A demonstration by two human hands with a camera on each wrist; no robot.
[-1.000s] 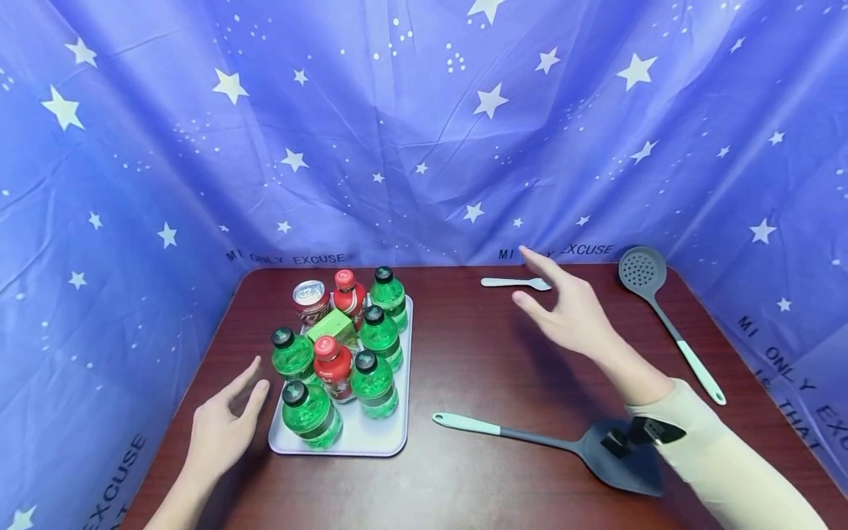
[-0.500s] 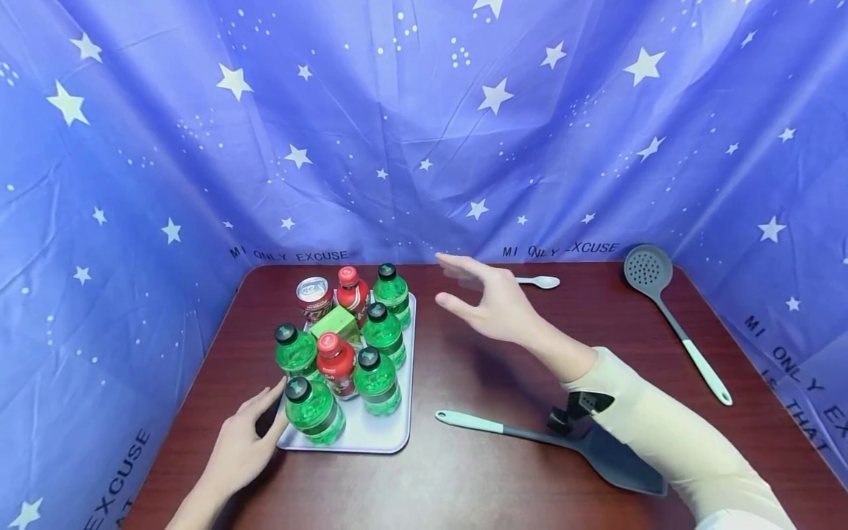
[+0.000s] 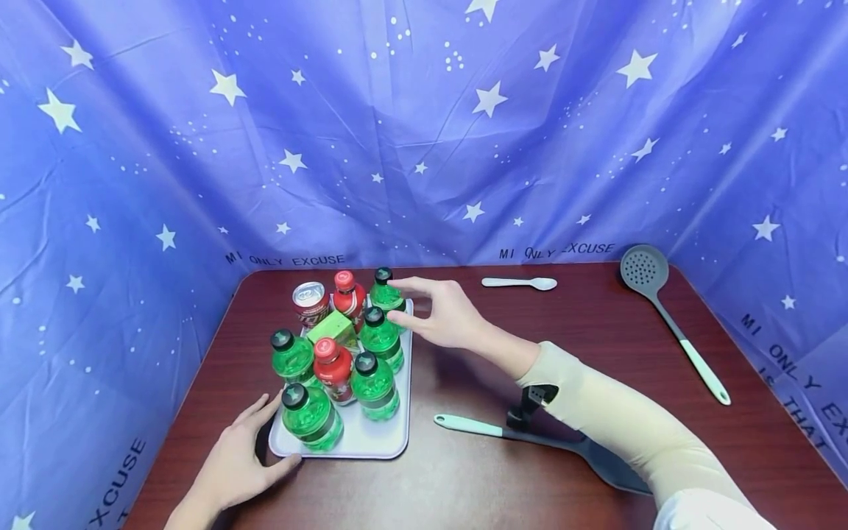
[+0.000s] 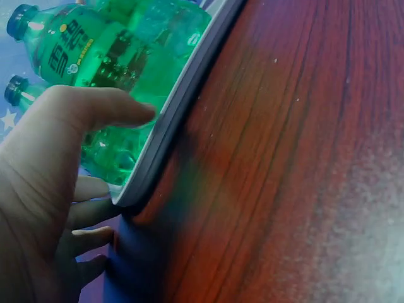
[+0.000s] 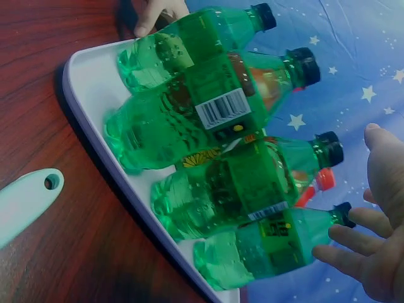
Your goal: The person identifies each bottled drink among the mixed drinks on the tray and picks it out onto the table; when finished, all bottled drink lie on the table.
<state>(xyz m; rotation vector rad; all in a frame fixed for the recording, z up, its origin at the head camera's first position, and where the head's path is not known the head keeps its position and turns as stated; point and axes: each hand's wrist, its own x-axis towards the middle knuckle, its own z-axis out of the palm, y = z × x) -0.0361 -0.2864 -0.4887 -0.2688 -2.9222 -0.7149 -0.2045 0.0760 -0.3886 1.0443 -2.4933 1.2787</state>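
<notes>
A pale tray at the table's left carries several green plastic bottles with black caps, two red bottles and a green box. A soda can stands at its back left. My left hand is at the tray's front left corner, fingers extended along the side. In the left wrist view its thumb lies by the rim; contact is unclear. My right hand reaches from the right to the back right green bottles, fingers spread, fingertips beside the rear bottle, holding nothing.
On the dark wood table, a turner lies in front, partly under my right sleeve. A small white spoon lies at the back, and a skimmer at the right. A blue star-printed curtain encloses the table.
My right hand has moved left from above the spoon to the rear green bottles. My left hand has moved right and toward me, to the tray's front left corner.
</notes>
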